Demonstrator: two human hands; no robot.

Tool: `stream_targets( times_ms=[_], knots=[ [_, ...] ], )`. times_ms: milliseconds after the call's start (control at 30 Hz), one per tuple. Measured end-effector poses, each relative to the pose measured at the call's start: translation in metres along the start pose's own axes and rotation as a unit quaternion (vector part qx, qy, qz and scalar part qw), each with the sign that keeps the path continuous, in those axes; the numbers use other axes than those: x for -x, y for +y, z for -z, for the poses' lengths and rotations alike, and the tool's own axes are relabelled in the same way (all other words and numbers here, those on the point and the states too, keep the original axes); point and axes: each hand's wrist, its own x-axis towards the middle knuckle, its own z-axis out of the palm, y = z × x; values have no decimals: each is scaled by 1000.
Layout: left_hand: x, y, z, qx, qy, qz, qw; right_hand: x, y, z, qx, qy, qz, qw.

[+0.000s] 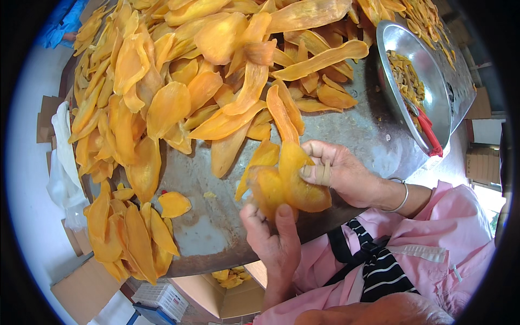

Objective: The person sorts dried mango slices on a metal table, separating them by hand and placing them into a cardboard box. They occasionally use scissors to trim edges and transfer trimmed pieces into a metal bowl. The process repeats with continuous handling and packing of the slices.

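My right hand [349, 174], a beige band wrapped round one digit, grips a broad orange-yellow dried slice [304, 178] that looks like mango. Between the thumb and fingers of my left hand [274, 237] is a second dried slice [266, 189], blurred and overlapping the first. Both hands are close together over the near edge of the metal table [203, 235]. Just beyond them lies a long narrow slice [280, 115], at the front of a large heap of dried slices [219, 40]. A smaller pile of slices [130, 235] sits at the table's left corner.
A steel bowl [440, 77] at right holds small cut pieces [400, 75] and a red-handled metal tool [430, 132]. Below the table edge, an open cardboard box [241, 300] contains slices. A white plastic crate [160, 298] stands beside it. A person's blue sleeve [61, 24] shows at upper left.
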Motion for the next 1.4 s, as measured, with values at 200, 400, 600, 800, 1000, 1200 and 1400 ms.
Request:
stream_targets(
  times_ms=[200, 400, 600, 800, 1000, 1200, 1400],
  knots=[
    [-56, 24, 104, -587, 96, -253, 763, -5, 0, 12, -58, -34, -41, 997],
    [-87, 38, 150, -614, -76, -193, 762, -15, 4, 14, -24, -37, -31, 999],
    [-37, 34, 62, -155, 76, -25, 985, -8, -1, 11, -67, -69, 0, 995],
    [-29, 0, -5, 198, 3, 86, 976, -2, -4, 24, -79, -51, 47, 995],
    [-35, -7, -43, 126, -54, -6, 991, 13, -6, 40, -14, 85, 77, 993],
    [-41, -18, -53, 112, -92, -17, 989, 27, -9, 47, 78, 101, 85, 988],
    [-41, -31, -60, 169, -99, -23, 980, 26, -14, 46, -15, 103, 95, 990]
  ],
)
